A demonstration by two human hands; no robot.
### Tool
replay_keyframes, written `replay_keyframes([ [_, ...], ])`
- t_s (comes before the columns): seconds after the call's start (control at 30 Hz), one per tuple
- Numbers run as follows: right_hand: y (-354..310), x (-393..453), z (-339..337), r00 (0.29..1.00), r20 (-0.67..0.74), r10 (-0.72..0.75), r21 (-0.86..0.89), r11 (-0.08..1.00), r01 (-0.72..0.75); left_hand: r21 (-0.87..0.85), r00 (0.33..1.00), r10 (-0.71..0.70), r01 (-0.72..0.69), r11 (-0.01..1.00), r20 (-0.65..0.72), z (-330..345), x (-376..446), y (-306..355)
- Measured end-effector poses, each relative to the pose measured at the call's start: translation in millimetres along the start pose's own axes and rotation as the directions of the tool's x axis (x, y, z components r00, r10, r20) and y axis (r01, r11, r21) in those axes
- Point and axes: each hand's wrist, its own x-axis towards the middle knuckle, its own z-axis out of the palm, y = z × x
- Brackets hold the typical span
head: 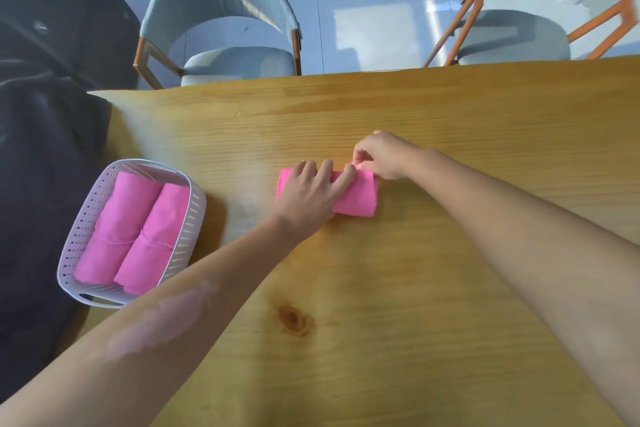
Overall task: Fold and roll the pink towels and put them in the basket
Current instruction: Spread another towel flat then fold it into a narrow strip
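Wooden table (415, 270), pink towel (360, 199) under both hands' fingers (332, 177).

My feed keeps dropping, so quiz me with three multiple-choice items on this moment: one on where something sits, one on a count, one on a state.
1. Where does the basket sit?
A. at the table's left edge
B. on a chair
C. on the floor

2. How many rolled pink towels lie in the basket?
A. none
B. two
C. four

3. What is the left hand doing?
A. hanging idle off the table
B. gripping the basket handle
C. pressing flat on the towel on the table

Answers:
1. A, its white rim stands on the wooden table by the left edge.
2. B, two rolls lie side by side inside.
3. C, its straight fingers lie on the towel while the right hand pinches the far end.
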Motion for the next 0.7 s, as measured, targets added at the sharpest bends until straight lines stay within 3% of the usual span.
replay_keyframes([
  [0.1,6,-25,1,0.997,-0.036,0.069,0.204,0.977,-0.060,-0.086,0.995,-0.083,0.087,0.992,0.053,-6,-8,2],
  [0.2,12,-63,6,0.987,-0.089,0.133,0.499,0.864,-0.072,-0.342,0.974,-0.205,0.225,0.912,0.095,-20,-33,8],
  [0.27,10,-90,13,0.980,-0.107,0.170,0.631,0.773,-0.065,-0.530,0.952,-0.275,0.304,0.792,0.135,-35,-56,15],
  [0.37,-1,-128,27,0.982,-0.090,0.166,0.771,0.636,-0.037,-0.743,0.886,-0.415,0.418,0.523,0.206,-63,-96,32],
  [0.47,-23,-168,38,0.992,-0.034,0.125,0.888,0.458,-0.027,-0.899,0.848,-0.470,0.379,0.220,0.243,-90,-134,51],
  [0.53,-43,-197,44,0.998,0.006,0.059,0.943,0.331,-0.026,-0.942,0.833,-0.494,0.326,0.075,0.249,-109,-154,62],
  [0.63,-76,-237,47,0.997,0.037,-0.068,0.991,0.129,-0.028,-0.965,0.807,-0.544,0.264,-0.015,0.229,-139,-172,78],
  [0.7,-95,-265,43,0.993,-0.006,-0.116,0.998,0.064,0.014,-0.973,0.790,-0.581,0.229,-0.020,0.198,-158,-180,90],
])
